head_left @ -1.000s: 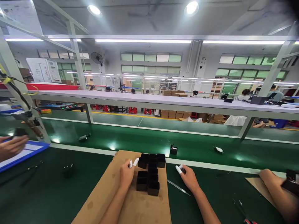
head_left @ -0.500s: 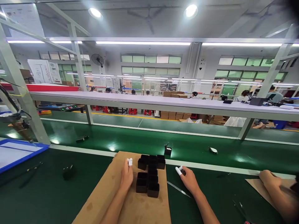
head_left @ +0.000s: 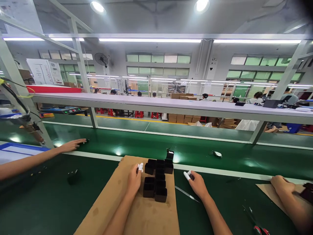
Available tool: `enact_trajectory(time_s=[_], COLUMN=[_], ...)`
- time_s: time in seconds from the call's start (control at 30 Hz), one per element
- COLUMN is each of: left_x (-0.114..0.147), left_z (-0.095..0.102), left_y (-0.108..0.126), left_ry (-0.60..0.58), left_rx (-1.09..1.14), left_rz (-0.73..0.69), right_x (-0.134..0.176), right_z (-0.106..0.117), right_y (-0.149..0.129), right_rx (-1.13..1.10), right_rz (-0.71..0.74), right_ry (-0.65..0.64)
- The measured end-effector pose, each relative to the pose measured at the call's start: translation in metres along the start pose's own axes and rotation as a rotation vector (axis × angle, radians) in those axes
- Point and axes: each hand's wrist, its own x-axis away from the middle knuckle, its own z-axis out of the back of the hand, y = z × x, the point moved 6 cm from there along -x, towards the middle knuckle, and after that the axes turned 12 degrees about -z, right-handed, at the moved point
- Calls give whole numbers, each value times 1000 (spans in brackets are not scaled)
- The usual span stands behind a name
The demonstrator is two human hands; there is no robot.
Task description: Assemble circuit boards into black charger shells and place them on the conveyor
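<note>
We've got black open-top boxes grouped on the cardboard sheet, our left hand just beside them, our right hand off its right edge over the dark green table; both curled, can't tell if either grips anything. Beyond: glossy green belt, pale shelf across, then a hall with strip lights, wall fan, windows.

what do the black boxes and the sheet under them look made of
Black boxes: probably plastic, dull outside, judging by their even black sides, though coated metal is possible. Sheet: almost certainly cardboard, matt, from its brown, stained face.
</note>
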Motion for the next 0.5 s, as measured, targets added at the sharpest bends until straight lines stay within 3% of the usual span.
enact_trajectory(time_s=[0.5], left_x=[2], left_z=[5], left_y=[1], left_ry=[50], left_rx=[-110], left_rz=[62], right_x=[0], right_z=[-1], right_y=[4], right_rx=[48], right_rz=[4], right_ry=[-12])
